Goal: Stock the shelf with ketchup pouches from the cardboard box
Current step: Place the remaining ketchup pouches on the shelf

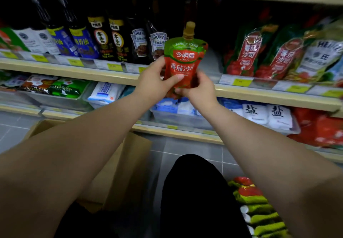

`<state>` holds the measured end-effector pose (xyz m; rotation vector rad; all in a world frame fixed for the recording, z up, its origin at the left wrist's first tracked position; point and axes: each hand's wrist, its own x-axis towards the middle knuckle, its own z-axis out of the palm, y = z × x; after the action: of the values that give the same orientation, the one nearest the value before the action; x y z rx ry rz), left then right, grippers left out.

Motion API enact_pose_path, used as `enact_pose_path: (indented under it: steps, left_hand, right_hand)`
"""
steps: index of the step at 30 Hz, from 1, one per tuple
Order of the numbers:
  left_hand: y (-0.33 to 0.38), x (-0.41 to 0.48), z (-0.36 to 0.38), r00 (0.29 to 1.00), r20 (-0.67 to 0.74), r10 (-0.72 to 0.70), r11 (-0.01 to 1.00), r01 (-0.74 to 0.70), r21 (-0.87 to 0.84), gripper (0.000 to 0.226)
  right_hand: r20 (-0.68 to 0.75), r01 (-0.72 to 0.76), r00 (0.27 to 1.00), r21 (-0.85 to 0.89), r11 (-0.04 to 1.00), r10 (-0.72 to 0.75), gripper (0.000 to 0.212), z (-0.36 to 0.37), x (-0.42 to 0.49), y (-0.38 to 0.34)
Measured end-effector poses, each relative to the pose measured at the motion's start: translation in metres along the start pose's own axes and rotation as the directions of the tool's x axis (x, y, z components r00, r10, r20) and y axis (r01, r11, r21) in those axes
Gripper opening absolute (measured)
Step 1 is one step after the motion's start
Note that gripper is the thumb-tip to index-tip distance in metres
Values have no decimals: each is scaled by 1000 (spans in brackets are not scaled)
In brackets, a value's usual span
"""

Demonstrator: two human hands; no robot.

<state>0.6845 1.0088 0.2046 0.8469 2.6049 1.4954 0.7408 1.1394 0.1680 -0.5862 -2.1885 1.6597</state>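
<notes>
While both are stretching way out, left hand (154, 79) and right hand (199, 89) are gripping a glossy, soft red-green pouch (183, 61) upright by its bottom, fingers curled round it

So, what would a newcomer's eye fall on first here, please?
First the red-and-green ketchup pouch, held upright at centre before the shelf, with the left hand and right hand gripping its lower half. Then the pile of pouches at lower right and the cardboard box at lower left.
</notes>
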Motion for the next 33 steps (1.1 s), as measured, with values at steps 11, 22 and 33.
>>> enact_pose_path:
  steps: [11,22,33]
  left_hand:
    - [33,33,35,995,-73,64,989,-54,136,54]
    - [21,70,72,996,-77,-42,990,51,128,46]
    - [3,83,78,988,-129,-82,977,106,186,48]
  right_hand:
    - [-226,282,916,-229,932,-333,22,-38,30,-17]
    - [-137,212,950,-373,903,-279,37,-56,67,7]
    - [-62,111,983,-538,836,-170,39,-52,83,9]
